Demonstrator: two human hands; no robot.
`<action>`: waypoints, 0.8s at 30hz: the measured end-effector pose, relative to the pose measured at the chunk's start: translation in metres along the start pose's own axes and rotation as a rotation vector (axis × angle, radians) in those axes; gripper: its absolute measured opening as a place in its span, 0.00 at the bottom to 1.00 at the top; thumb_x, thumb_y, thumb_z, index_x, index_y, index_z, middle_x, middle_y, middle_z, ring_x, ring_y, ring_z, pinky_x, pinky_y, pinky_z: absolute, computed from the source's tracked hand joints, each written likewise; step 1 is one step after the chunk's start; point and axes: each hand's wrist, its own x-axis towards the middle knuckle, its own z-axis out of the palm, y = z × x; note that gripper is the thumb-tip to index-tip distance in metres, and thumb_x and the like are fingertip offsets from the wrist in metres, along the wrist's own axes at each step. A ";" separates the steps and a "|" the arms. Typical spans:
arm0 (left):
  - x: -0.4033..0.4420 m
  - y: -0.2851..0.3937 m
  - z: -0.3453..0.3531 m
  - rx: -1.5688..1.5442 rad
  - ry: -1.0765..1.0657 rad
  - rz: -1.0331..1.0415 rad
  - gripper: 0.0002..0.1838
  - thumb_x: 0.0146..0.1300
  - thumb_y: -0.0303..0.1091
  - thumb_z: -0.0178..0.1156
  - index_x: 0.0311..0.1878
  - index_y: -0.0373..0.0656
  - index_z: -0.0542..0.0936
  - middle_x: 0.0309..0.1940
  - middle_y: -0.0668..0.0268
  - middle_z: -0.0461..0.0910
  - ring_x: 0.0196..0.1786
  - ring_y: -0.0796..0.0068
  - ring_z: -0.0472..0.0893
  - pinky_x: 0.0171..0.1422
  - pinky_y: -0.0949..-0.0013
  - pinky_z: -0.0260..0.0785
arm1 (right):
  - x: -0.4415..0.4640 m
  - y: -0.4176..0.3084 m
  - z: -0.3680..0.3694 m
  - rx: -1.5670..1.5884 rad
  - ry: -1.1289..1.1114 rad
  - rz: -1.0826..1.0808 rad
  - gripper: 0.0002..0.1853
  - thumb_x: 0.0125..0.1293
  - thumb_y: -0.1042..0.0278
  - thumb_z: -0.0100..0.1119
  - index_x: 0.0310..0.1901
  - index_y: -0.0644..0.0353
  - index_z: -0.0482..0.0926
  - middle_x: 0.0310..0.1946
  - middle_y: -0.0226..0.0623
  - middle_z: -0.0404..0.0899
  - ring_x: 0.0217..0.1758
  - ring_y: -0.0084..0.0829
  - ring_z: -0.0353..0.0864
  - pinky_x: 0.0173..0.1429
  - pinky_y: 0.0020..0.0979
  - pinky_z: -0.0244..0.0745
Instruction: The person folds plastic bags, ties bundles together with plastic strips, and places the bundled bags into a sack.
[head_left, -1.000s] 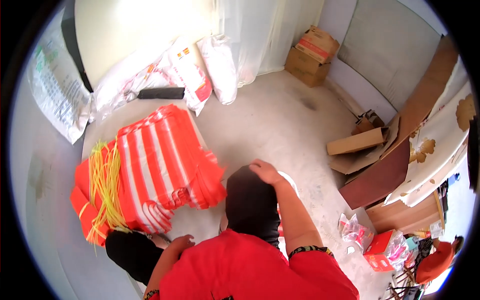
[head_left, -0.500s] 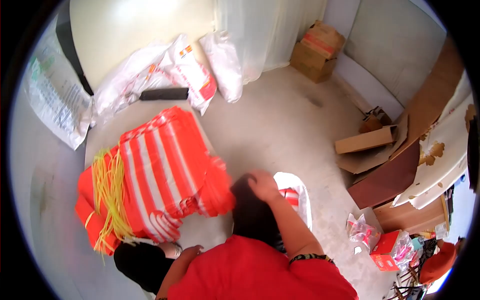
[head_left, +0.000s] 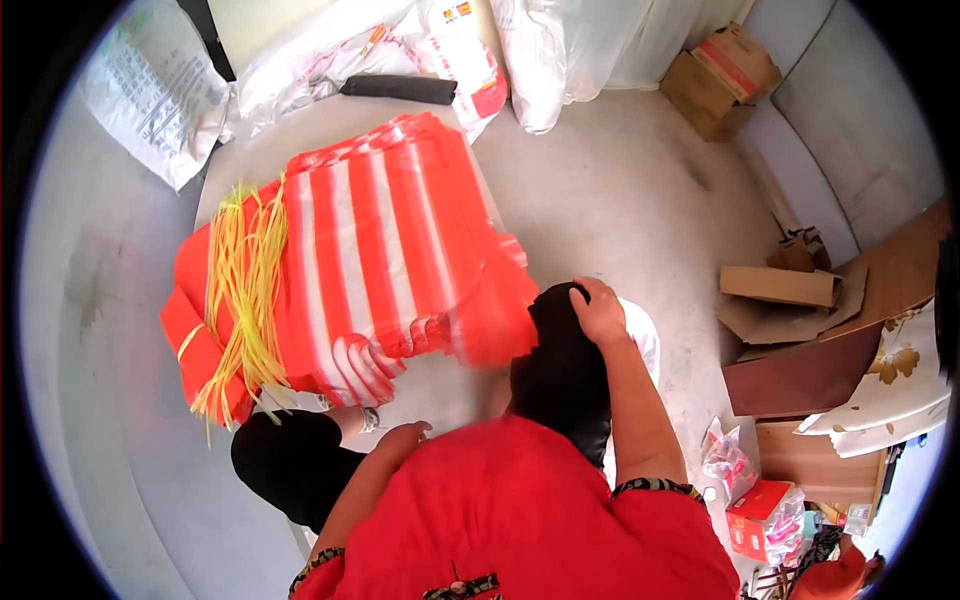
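Note:
My right hand [head_left: 600, 312] rests open on my right knee [head_left: 565, 345], its fingers bent over the dark trousers. My left hand [head_left: 404, 438] lies by my left thigh [head_left: 290, 460], loosely open with nothing seen in it; its fingers are partly hidden. In front of me is a thick stack of red-and-white striped plastic bags [head_left: 380, 240], whose right end reaches my right knee. A bundle of yellow strings [head_left: 245, 290] lies across the red left part of the stack.
White sacks [head_left: 535, 65] and a dark bar-shaped object [head_left: 400, 89] are beyond the stack. Cardboard boxes [head_left: 715, 85] stand at the back right, an opened carton [head_left: 780, 287] nearer. A red box [head_left: 765, 520] is at lower right, near a person in red [head_left: 832, 577].
The view has shifted, so the stack and sacks appear higher and the stack further right. Both hands keep about the same places at my legs.

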 end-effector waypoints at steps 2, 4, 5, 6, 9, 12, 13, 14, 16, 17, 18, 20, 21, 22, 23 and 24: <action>0.000 -0.003 0.000 -0.067 0.000 -0.023 0.23 0.71 0.29 0.58 0.69 0.45 0.77 0.54 0.54 0.86 0.57 0.55 0.86 0.63 0.60 0.76 | 0.001 0.000 0.003 -0.015 0.020 -0.001 0.20 0.75 0.54 0.59 0.59 0.57 0.84 0.60 0.45 0.84 0.66 0.50 0.79 0.71 0.45 0.74; -0.001 -0.004 -0.002 -0.045 0.000 -0.022 0.23 0.71 0.29 0.59 0.69 0.44 0.77 0.54 0.54 0.86 0.57 0.55 0.86 0.63 0.60 0.76 | -0.001 -0.002 0.004 0.008 0.104 -0.065 0.18 0.73 0.60 0.62 0.59 0.59 0.84 0.59 0.46 0.84 0.66 0.50 0.79 0.70 0.45 0.74; -0.003 -0.005 -0.002 -0.035 0.000 -0.022 0.24 0.71 0.30 0.59 0.69 0.44 0.77 0.54 0.53 0.86 0.57 0.55 0.86 0.63 0.60 0.76 | -0.003 -0.001 0.007 0.027 0.169 -0.120 0.18 0.72 0.62 0.63 0.59 0.60 0.84 0.58 0.46 0.85 0.66 0.50 0.79 0.70 0.45 0.74; -0.004 -0.007 0.000 -0.162 0.001 -0.053 0.23 0.71 0.31 0.60 0.69 0.44 0.77 0.54 0.54 0.86 0.57 0.55 0.86 0.63 0.60 0.76 | -0.005 -0.005 0.006 0.046 0.236 -0.176 0.17 0.71 0.64 0.64 0.58 0.60 0.84 0.58 0.47 0.85 0.65 0.51 0.79 0.70 0.45 0.74; 0.001 -0.011 0.000 -0.478 0.019 -0.134 0.23 0.72 0.33 0.61 0.69 0.43 0.77 0.54 0.55 0.86 0.57 0.55 0.86 0.63 0.61 0.76 | -0.011 -0.030 0.009 0.076 0.299 -0.377 0.15 0.70 0.74 0.63 0.58 0.62 0.83 0.52 0.46 0.87 0.55 0.45 0.86 0.60 0.40 0.81; 0.001 -0.015 0.004 -0.431 0.029 -0.123 0.23 0.72 0.35 0.61 0.68 0.43 0.78 0.53 0.56 0.87 0.56 0.56 0.86 0.63 0.62 0.76 | -0.024 -0.085 0.024 0.510 0.035 -0.251 0.16 0.75 0.77 0.59 0.61 0.63 0.82 0.48 0.41 0.88 0.45 0.32 0.89 0.52 0.32 0.83; 0.001 -0.016 0.004 -0.270 0.038 -0.059 0.23 0.72 0.35 0.61 0.68 0.43 0.78 0.53 0.56 0.87 0.56 0.56 0.86 0.62 0.62 0.76 | -0.024 -0.101 0.030 0.556 -0.018 -0.282 0.17 0.76 0.76 0.57 0.64 0.63 0.80 0.49 0.40 0.88 0.45 0.29 0.88 0.52 0.31 0.82; 0.001 -0.016 0.003 -0.108 0.048 0.007 0.22 0.72 0.35 0.61 0.68 0.43 0.78 0.52 0.56 0.87 0.56 0.56 0.86 0.62 0.62 0.76 | -0.021 -0.115 0.034 0.602 -0.070 -0.314 0.18 0.78 0.75 0.55 0.66 0.63 0.78 0.51 0.39 0.87 0.44 0.27 0.88 0.53 0.30 0.82; -0.003 -0.014 0.002 -0.086 0.052 0.031 0.22 0.72 0.36 0.61 0.67 0.43 0.78 0.52 0.56 0.87 0.56 0.55 0.86 0.62 0.61 0.76 | -0.013 -0.138 0.038 0.567 -0.179 -0.232 0.21 0.79 0.74 0.53 0.70 0.63 0.74 0.56 0.41 0.86 0.44 0.28 0.88 0.53 0.31 0.82; -0.004 -0.013 0.000 -0.076 0.056 0.042 0.22 0.72 0.36 0.62 0.67 0.43 0.78 0.51 0.55 0.87 0.56 0.55 0.86 0.62 0.61 0.76 | -0.009 -0.146 0.039 0.550 -0.234 -0.194 0.22 0.80 0.73 0.52 0.72 0.63 0.72 0.59 0.41 0.85 0.44 0.28 0.88 0.54 0.31 0.82; -0.005 -0.013 0.000 -0.060 0.064 0.041 0.22 0.72 0.36 0.62 0.67 0.43 0.78 0.51 0.56 0.87 0.56 0.55 0.86 0.62 0.61 0.76 | -0.003 -0.150 0.042 0.526 -0.262 -0.162 0.23 0.81 0.72 0.51 0.73 0.63 0.70 0.61 0.42 0.84 0.43 0.29 0.88 0.54 0.31 0.82; -0.006 -0.013 -0.001 -0.029 0.076 0.039 0.22 0.71 0.36 0.63 0.67 0.43 0.78 0.51 0.56 0.87 0.55 0.55 0.86 0.62 0.61 0.76 | 0.006 -0.152 0.050 0.476 -0.318 -0.093 0.24 0.82 0.70 0.49 0.76 0.64 0.67 0.66 0.43 0.82 0.43 0.30 0.88 0.55 0.32 0.82; -0.006 -0.015 0.000 -0.036 0.083 0.036 0.23 0.71 0.36 0.63 0.67 0.43 0.78 0.51 0.56 0.87 0.55 0.55 0.86 0.62 0.61 0.77 | 0.008 -0.151 0.053 0.512 -0.323 -0.076 0.25 0.82 0.70 0.48 0.76 0.63 0.66 0.67 0.44 0.81 0.43 0.30 0.88 0.55 0.32 0.82; -0.005 -0.017 0.001 -0.045 0.089 0.032 0.23 0.71 0.36 0.63 0.67 0.43 0.78 0.51 0.56 0.87 0.55 0.55 0.86 0.62 0.61 0.77 | 0.009 -0.151 0.055 0.548 -0.329 -0.058 0.26 0.82 0.69 0.48 0.77 0.63 0.64 0.67 0.44 0.80 0.42 0.30 0.88 0.55 0.33 0.82; -0.005 -0.018 0.002 -0.053 0.095 0.029 0.23 0.71 0.37 0.64 0.67 0.43 0.78 0.51 0.56 0.87 0.55 0.55 0.87 0.62 0.61 0.77 | 0.011 -0.150 0.056 0.583 -0.334 -0.040 0.26 0.82 0.69 0.48 0.78 0.63 0.63 0.68 0.45 0.80 0.42 0.30 0.88 0.55 0.33 0.82; -0.003 -0.022 0.003 -0.073 0.094 0.039 0.23 0.71 0.39 0.64 0.67 0.42 0.79 0.50 0.55 0.87 0.55 0.54 0.86 0.61 0.60 0.77 | 0.013 -0.151 0.055 0.512 -0.353 -0.073 0.27 0.82 0.68 0.48 0.78 0.63 0.62 0.68 0.45 0.79 0.42 0.30 0.88 0.55 0.34 0.82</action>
